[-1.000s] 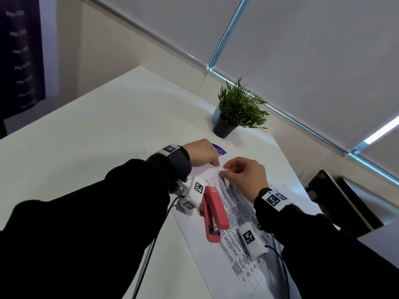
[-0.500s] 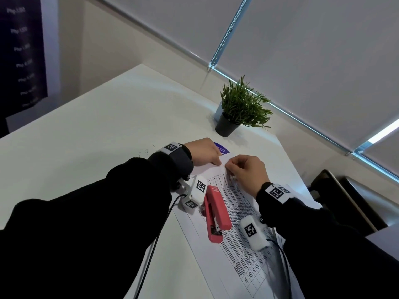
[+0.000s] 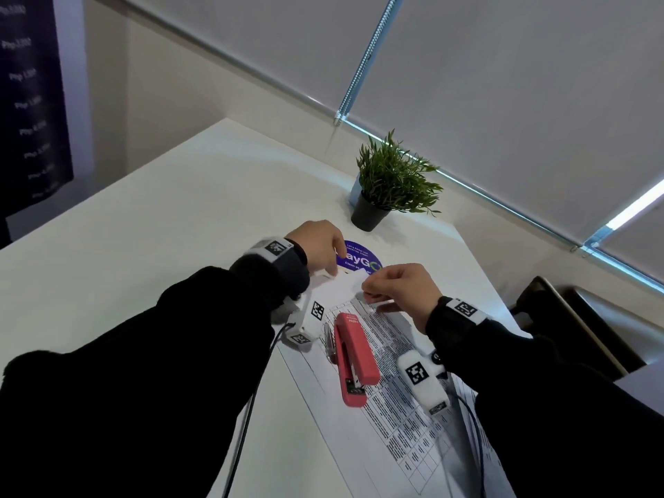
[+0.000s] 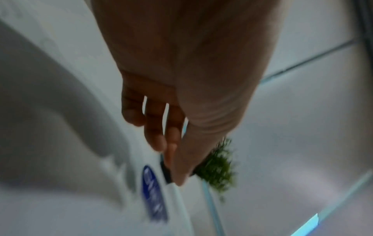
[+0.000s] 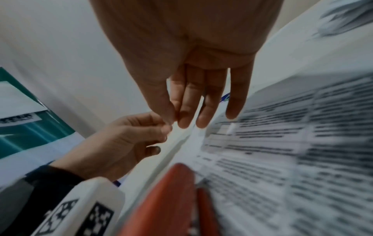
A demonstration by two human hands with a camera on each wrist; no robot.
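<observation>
White table (image 3: 161,246) fills the corner of the room under drawn grey blinds (image 3: 503,84), and on it, close to the person, lies a printed paper (image 3: 395,407) covered in a dense grid of text. Its far end is lifted off the table, showing a blank white underside, and both hands are clamped on that raised edge. The left hand (image 3: 318,242) pinches it between thumb and fingertips. The right hand (image 3: 402,287) nips it between thumb and forefinger, with the other fingers held out straight. The two hands sit almost fingertip to fingertip.

A red stapler (image 3: 354,357) lies lengthwise on the left part of the paper, just behind the hands. A pen (image 3: 328,341) lies along the stapler's left side; whether the two touch is hard to tell. Beyond the lifted edge a round blue sticker (image 3: 359,258) is stuck flat to the table, and past that a small green plant (image 3: 391,177) stands upright in a dark pot near the wall.
</observation>
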